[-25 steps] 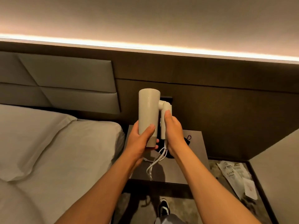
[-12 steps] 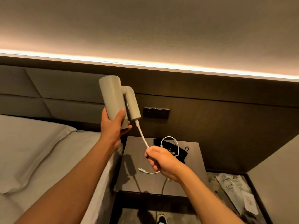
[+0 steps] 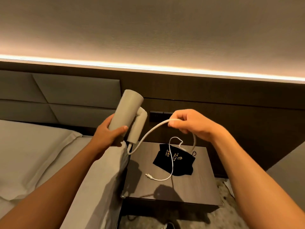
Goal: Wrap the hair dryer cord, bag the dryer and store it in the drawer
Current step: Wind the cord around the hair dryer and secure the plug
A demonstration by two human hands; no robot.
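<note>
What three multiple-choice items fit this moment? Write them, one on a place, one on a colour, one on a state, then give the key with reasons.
1. Where does the plug lie?
A. on the nightstand
B. on the bed
C. in a wall socket

2. What colour is the pouch?
A. white
B. black with gold print
C. red

3. How is the cord right now?
A. wound tight around the handle
B. inside the pouch
C. loose, lifted by the right hand

Key: 1 A, the plug rests on the nightstand top. 2 B, dark cloth with gold lettering. 3 C, the right hand pinches the cord in the air while the left hand grips the hair dryer.
</note>
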